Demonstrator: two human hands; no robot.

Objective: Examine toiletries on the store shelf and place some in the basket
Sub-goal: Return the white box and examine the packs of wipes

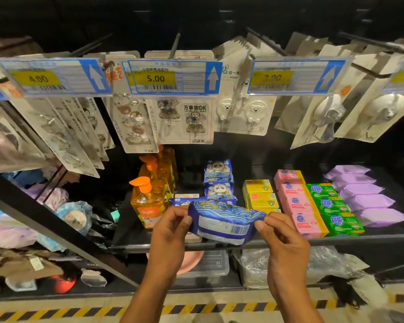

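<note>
Left hand (173,226) pinches the left end of the blue pack (224,223) and right hand (282,238) pinches the right end, thumbs in front. The pack is held just over the shelf front edge (336,240), with open air around it and hook cards (184,117) hanging well above. On the shelf: at least three orange pump bottles (149,201), two panda-faced blue packs (218,172), three yellow boxes (260,194), three green boxes (331,203), five purple packs (364,194). The held pack's long axis runs left-right, barcode face toward the camera.
</note>
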